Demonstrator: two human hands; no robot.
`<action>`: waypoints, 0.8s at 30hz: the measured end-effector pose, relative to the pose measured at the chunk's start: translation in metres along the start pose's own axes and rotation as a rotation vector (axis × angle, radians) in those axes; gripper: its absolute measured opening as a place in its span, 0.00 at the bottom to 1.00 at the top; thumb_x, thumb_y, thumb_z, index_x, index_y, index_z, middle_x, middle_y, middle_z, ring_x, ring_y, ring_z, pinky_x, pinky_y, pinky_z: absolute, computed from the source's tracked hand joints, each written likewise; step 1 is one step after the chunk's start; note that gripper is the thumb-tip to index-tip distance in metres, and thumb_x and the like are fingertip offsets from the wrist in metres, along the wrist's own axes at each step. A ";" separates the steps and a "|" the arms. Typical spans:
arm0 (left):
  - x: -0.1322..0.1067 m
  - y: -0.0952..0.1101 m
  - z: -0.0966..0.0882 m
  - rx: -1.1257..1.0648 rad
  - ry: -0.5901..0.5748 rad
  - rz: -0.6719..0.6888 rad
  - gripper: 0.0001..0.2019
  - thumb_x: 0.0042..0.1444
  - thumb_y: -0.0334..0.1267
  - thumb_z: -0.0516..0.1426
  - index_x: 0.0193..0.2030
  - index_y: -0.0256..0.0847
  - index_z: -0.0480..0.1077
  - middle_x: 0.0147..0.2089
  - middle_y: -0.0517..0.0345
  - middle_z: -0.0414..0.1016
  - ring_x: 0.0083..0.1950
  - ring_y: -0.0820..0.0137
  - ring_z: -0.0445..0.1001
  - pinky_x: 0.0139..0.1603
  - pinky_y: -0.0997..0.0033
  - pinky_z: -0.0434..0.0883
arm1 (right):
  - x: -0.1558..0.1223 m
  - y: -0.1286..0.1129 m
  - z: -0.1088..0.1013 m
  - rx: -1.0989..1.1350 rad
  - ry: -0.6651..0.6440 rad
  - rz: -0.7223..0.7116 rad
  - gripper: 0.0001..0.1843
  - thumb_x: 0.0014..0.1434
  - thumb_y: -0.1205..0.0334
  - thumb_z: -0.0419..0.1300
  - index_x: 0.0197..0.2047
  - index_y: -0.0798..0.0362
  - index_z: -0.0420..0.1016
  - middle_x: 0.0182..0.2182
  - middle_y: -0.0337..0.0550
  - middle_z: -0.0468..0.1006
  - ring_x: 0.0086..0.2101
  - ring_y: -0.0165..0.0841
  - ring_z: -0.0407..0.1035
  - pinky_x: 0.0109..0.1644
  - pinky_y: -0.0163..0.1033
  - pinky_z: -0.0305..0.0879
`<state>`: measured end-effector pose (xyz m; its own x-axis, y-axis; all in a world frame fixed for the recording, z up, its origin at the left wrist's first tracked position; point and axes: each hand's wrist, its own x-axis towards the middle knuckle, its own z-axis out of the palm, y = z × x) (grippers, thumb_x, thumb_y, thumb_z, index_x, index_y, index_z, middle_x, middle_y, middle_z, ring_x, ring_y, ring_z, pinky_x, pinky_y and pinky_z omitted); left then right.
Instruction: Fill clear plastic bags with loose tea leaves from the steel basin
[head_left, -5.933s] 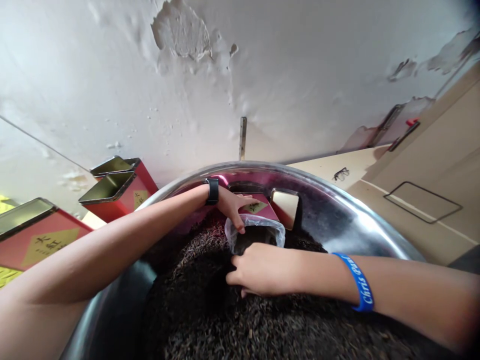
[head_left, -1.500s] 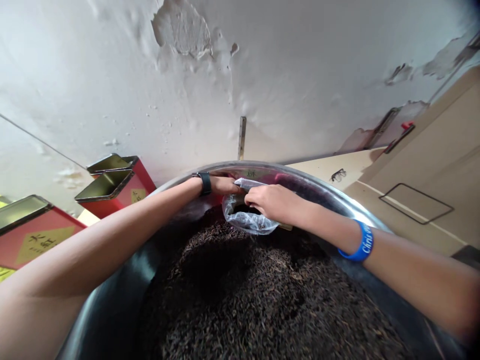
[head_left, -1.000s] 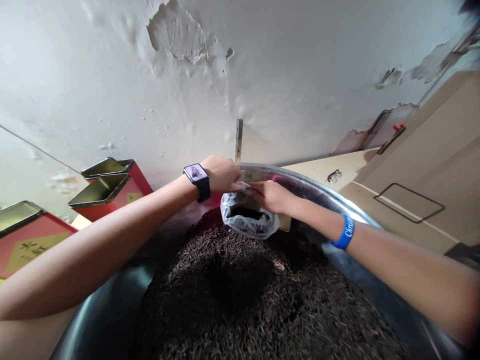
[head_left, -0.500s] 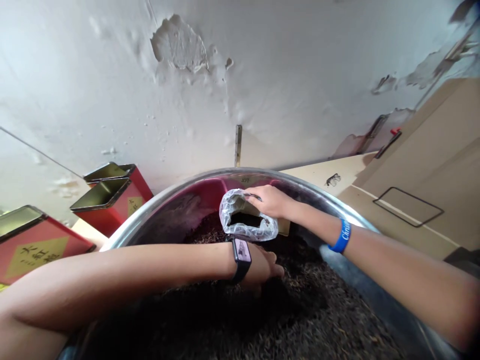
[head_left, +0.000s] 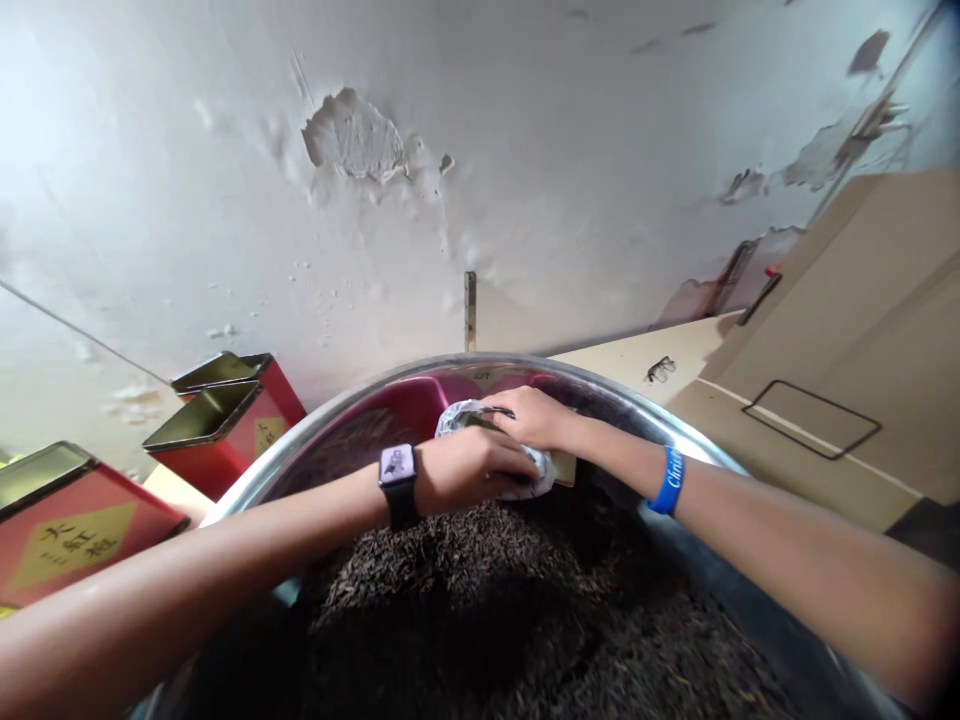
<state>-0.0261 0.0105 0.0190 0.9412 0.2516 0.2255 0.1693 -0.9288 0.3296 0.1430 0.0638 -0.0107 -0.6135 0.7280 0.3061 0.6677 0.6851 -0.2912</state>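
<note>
Dark dried tea leaves lie heaped in a large round metal basin. At its far side is a tin, mostly hidden, with a clear plastic bag lining it. My right hand pinches the bag's rim, thumb and fingers closed on it. Palm down, my left hand is over the bag's mouth. Its fingers are curled together around a handful of tea leaves, with the palm side hidden from view. The hand covers most of the bag's opening.
Red tins with yellow labels stand open to the left of the basin. A pink container is inside the basin's far wall. Eyeglasses lie on the table at right, beside a large cardboard box. A peeling wall rises behind.
My left hand has risen from the tea leaves and moved up and left to the bag's mouth. My right hand keeps its hold on the rim. The view has tilted up slightly.
</note>
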 end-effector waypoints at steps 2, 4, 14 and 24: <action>-0.007 -0.010 -0.010 0.019 0.107 -0.069 0.10 0.59 0.33 0.52 0.45 0.39 0.71 0.45 0.52 0.73 0.47 0.70 0.70 0.52 0.70 0.64 | 0.000 0.000 -0.001 0.012 -0.034 -0.001 0.17 0.59 0.59 0.50 0.48 0.46 0.73 0.46 0.41 0.76 0.44 0.38 0.70 0.45 0.42 0.64; -0.013 -0.019 -0.016 0.055 0.125 -0.135 0.11 0.58 0.32 0.52 0.45 0.38 0.71 0.47 0.53 0.73 0.48 0.70 0.69 0.53 0.71 0.64 | -0.001 -0.001 -0.002 0.017 -0.050 -0.010 0.16 0.59 0.60 0.49 0.48 0.45 0.73 0.45 0.40 0.76 0.44 0.37 0.70 0.44 0.40 0.64; -0.010 0.008 0.003 0.292 0.050 -0.012 0.11 0.60 0.36 0.49 0.43 0.39 0.71 0.46 0.53 0.72 0.48 0.67 0.68 0.53 0.65 0.63 | -0.003 -0.007 -0.002 0.004 -0.012 -0.010 0.18 0.61 0.59 0.47 0.50 0.48 0.73 0.47 0.42 0.75 0.46 0.36 0.69 0.47 0.42 0.64; -0.021 0.028 0.066 0.195 -0.521 -0.140 0.42 0.40 0.55 0.63 0.61 0.42 0.56 0.59 0.42 0.61 0.52 0.49 0.67 0.44 0.57 0.69 | -0.003 -0.004 0.001 -0.035 -0.011 -0.005 0.19 0.61 0.56 0.47 0.52 0.47 0.71 0.48 0.42 0.74 0.47 0.38 0.68 0.48 0.44 0.64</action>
<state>-0.0221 -0.0386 -0.0375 0.9175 0.2542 -0.3059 0.3067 -0.9418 0.1374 0.1417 0.0591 -0.0113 -0.6211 0.7249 0.2978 0.6790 0.6875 -0.2576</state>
